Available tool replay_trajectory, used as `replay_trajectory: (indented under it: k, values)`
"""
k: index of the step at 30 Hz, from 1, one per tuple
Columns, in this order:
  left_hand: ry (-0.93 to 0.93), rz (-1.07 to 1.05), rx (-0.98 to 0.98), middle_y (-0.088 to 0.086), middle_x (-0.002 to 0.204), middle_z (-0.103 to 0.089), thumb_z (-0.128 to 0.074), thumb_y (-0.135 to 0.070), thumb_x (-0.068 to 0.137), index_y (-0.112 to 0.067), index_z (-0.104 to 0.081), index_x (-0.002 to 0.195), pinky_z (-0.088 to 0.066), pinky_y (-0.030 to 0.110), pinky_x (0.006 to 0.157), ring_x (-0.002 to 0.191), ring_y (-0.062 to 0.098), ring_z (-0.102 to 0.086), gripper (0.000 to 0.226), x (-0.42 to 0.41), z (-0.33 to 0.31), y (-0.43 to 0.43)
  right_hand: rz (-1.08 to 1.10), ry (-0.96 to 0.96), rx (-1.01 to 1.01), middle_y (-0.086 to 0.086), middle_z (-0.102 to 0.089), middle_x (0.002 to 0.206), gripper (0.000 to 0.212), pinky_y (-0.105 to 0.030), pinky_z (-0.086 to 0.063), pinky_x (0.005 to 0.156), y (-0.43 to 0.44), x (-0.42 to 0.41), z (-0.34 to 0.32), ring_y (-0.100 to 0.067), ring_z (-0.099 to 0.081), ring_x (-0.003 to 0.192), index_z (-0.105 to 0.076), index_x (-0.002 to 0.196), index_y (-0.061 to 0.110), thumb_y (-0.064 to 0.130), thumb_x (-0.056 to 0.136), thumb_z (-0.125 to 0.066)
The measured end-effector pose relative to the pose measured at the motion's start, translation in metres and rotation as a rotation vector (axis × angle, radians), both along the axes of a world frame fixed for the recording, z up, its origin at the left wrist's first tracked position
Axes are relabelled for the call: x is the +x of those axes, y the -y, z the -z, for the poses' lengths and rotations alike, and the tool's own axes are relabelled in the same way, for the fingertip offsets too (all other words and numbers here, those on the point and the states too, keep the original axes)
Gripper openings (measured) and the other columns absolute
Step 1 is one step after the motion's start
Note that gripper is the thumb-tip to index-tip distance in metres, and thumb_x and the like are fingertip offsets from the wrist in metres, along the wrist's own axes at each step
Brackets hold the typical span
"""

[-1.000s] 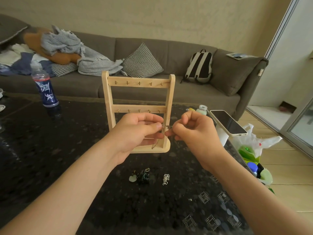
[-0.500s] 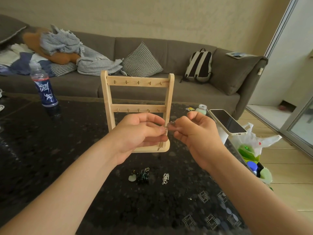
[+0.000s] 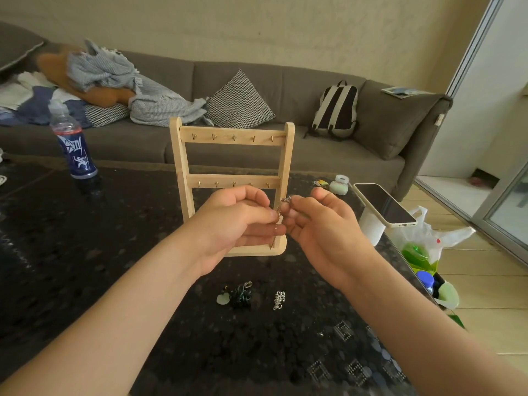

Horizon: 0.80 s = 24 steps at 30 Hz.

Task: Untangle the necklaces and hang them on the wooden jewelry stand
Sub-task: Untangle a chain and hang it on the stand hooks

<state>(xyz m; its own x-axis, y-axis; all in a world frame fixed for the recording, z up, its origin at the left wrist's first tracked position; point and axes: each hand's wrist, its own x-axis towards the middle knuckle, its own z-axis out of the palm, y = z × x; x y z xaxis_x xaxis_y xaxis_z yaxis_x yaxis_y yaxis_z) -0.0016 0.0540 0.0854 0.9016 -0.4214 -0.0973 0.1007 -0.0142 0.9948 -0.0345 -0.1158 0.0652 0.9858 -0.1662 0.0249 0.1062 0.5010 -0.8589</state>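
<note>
While your two hands meet in the middle of the frame, in front of the lower half of the wooden jewelry stand (image 3: 232, 137), a thin gold-toned chain (image 3: 275, 228) runs between them. Your left hand (image 3: 237, 224) has its grip pressed together, pinching the chain partway along its length, with the lower fingers curled beneath. Your right hand (image 3: 323, 232), just beside it, pinches the chain's upper end, a small knot or clasp, at its fingertips; its grip is closed only there, and the other fingers are loosely bent.

Below your left pinch the chain hangs down to the level of the stand's base; you cannot tell whether it touches the wood. The stand is upright on the dark speckled surface (image 3: 85, 252), and each of its two crossbars carries a row of small hooks.

At lower centre a dark tangled necklace (image 3: 240, 295) with a pale green heart pendant lies on the surface. A small heap of silver chain (image 3: 279, 300) lies just right of it, apart.

At upper left stands a blue-labelled bottle (image 3: 75, 147). At the right edge of the surface a phone (image 3: 384, 204) rests on a white object. A grey sofa (image 3: 314, 155) with a backpack (image 3: 335, 110) spans the top.
</note>
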Motion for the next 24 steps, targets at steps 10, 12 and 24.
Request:
replay_trajectory:
  k: [10,12,24]
  values:
    - [-0.021,-0.092,0.028,0.017,0.103,-0.081,-0.058,0.001,0.101,-0.009,-0.076,0.110,-0.067,0.043,0.085,0.088,0.028,-0.082,0.022,-0.001,-0.001,0.005,0.043,0.031,-0.315,-0.011,-0.069,0.086,0.020,-0.044,-0.055,0.085,-0.006,-0.001,0.002,-0.025,-0.064,0.084,-0.049,0.113,0.015,-0.001,0.105,-0.059]
    - [0.008,-0.085,0.116,0.013,0.107,-0.080,-0.059,-0.004,0.103,-0.011,-0.079,0.113,-0.066,0.045,0.088,0.087,0.025,-0.082,0.023,-0.001,0.000,0.004,0.075,0.052,-0.438,-0.007,-0.073,0.086,0.018,-0.038,-0.055,0.080,-0.005,-0.002,0.003,-0.018,-0.068,0.080,-0.050,0.110,0.016,0.002,0.106,-0.060]
    - [0.014,-0.084,0.203,0.008,0.104,-0.080,-0.071,-0.020,0.102,-0.013,-0.080,0.107,-0.063,0.049,0.095,0.088,0.024,-0.082,0.013,0.000,0.000,0.002,0.211,0.111,-0.676,-0.008,-0.080,0.093,0.022,-0.045,-0.064,0.089,0.004,-0.004,0.001,-0.023,-0.079,0.084,-0.053,0.107,0.014,0.006,0.099,-0.072]
